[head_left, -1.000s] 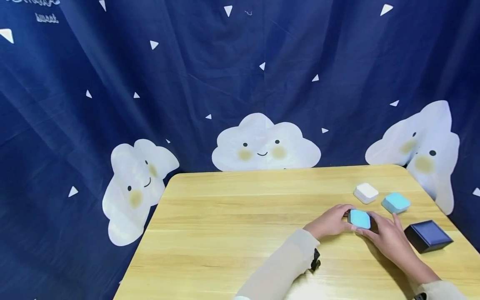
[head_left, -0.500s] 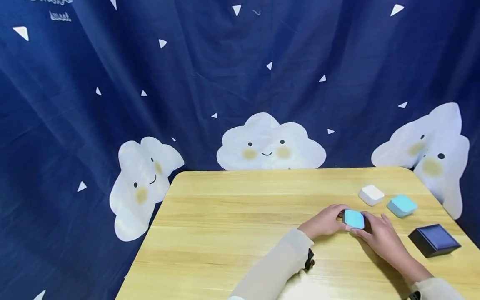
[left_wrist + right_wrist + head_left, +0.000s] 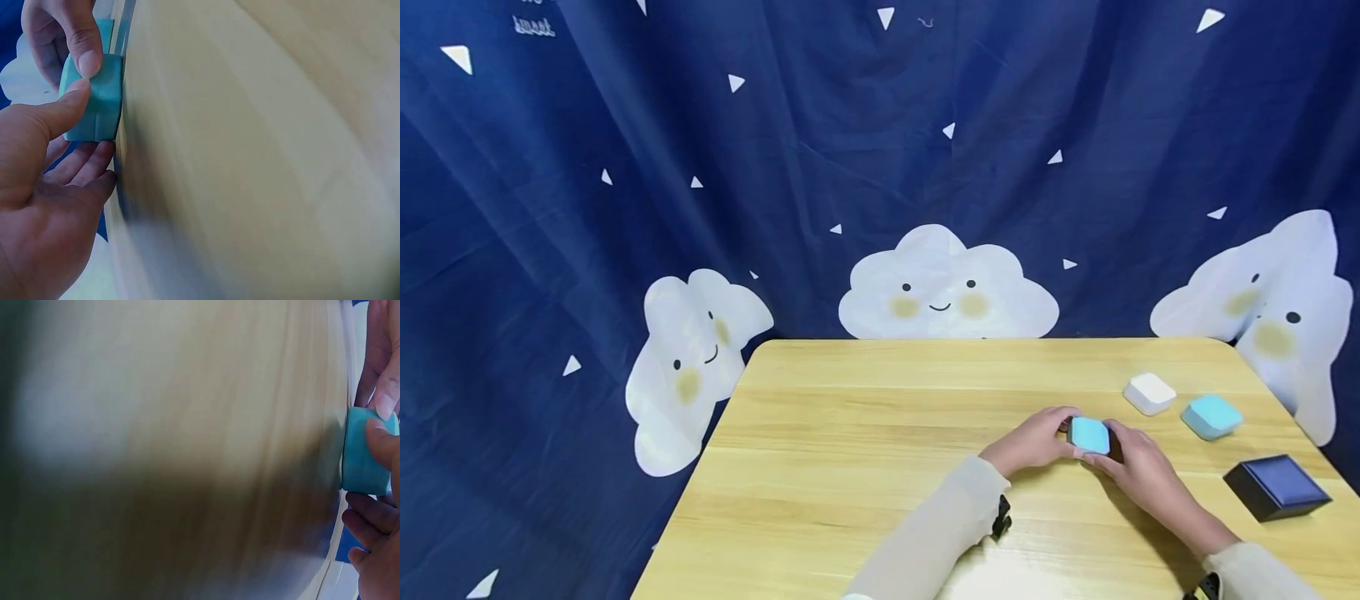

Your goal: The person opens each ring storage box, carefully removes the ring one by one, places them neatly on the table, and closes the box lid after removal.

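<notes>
A small light-blue box with rounded corners (image 3: 1089, 435) sits between both hands at the right half of the table. My left hand (image 3: 1033, 440) holds its left side, and my right hand (image 3: 1141, 468) grips the right side. The left wrist view shows the thumbs almost meeting on the near face of the blue box (image 3: 103, 106). Fingers of the left hand (image 3: 56, 206) curl around its side and far edge. In the right wrist view, the box (image 3: 362, 456) appears to stand on the tabletop, with the right hand's (image 3: 381, 550) fingers at its end.
A white rounded box (image 3: 1150, 393) lies behind the right hand, with a second light-blue box (image 3: 1212, 417) to its right. Nearer the table's right edge stands a dark navy box (image 3: 1277, 487). A blue curtain (image 3: 1000, 183) with clouds hangs behind the wooden table (image 3: 820, 467).
Both hands have shifted left along the table together with the light-blue box, away from the other boxes. The head view has turned slightly, too.
</notes>
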### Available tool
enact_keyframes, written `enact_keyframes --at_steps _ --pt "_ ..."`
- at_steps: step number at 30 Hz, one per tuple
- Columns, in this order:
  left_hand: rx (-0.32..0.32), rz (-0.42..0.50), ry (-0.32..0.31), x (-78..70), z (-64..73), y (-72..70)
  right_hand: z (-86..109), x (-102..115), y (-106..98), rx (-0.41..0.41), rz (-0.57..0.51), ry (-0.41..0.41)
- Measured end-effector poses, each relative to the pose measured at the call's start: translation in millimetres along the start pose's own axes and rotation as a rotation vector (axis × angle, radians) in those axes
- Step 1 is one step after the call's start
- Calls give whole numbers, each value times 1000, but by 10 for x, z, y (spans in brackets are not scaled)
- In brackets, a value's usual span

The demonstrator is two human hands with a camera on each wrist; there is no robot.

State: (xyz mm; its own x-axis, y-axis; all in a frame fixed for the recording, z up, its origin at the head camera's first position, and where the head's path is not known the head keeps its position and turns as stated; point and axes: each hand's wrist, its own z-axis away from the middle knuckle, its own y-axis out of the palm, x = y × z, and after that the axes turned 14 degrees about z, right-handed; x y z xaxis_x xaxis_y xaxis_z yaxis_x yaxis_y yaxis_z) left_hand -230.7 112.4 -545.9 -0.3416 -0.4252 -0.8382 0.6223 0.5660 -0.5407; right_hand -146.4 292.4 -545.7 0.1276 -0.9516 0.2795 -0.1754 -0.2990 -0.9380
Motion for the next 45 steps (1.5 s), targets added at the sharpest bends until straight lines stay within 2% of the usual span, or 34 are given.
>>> enact_keyframes --at_steps 12,20,32,39,45 --pt "-42 -28 44 133 137 -202 -145 207 112 -10 -48 -59" --pt "-71 82 -4 230 304 -356 -259 380 199 -1 -75 -91" --pt "-132 218 -43 393 448 -497 -387 559 308 4 -93 -100" --pt "-151 240 -69 469 529 -564 -436 653 361 13 -123 -94" --pt "-166 249 -64 545 623 -636 -486 741 439 34 -146 -101"
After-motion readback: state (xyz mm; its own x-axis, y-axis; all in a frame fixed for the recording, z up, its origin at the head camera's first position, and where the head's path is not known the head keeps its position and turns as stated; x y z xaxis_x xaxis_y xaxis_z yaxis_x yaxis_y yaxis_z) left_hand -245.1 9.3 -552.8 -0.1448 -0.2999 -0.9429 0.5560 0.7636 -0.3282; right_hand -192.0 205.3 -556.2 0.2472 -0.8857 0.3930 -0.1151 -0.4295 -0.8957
